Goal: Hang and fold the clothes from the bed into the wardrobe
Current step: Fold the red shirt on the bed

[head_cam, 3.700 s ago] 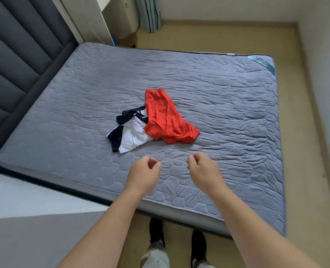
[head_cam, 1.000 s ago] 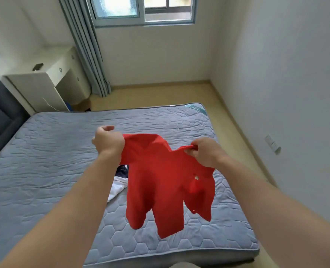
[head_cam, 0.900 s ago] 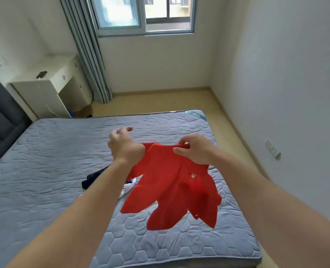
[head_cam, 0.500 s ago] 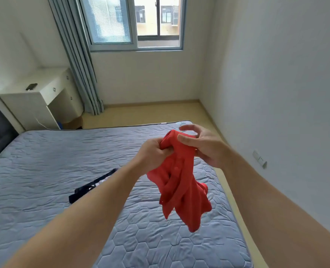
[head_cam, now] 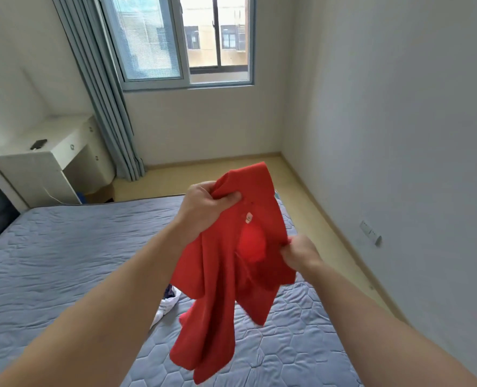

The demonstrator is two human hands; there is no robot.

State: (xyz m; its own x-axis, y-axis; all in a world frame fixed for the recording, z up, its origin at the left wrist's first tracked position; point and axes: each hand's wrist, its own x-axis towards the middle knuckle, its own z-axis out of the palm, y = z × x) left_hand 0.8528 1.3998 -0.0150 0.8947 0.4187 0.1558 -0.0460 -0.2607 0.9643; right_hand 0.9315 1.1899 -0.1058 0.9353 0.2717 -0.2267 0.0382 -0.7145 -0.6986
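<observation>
A red shirt [head_cam: 220, 280] hangs in the air above the grey quilted bed [head_cam: 64, 263]. My left hand [head_cam: 206, 205] grips its bunched top near the collar. Lower and to the right, my right hand [head_cam: 298, 254] pinches the shirt's right edge. The cloth droops down between my arms, with a small white label showing near the collar. A white and dark garment [head_cam: 167, 305] lies on the bed behind the shirt, mostly hidden by my left arm. No wardrobe is in view.
A white desk [head_cam: 44, 160] with a small dark object stands at the left by grey-blue curtains [head_cam: 106, 101] and a window [head_cam: 181, 40]. A strip of tan floor [head_cam: 310, 202] runs between the bed and the right wall, which has a socket [head_cam: 370, 233].
The red shirt has been picked up off the bed. In the last half second my right hand slid down from the top to the shirt's right edge, and the cloth opened out.
</observation>
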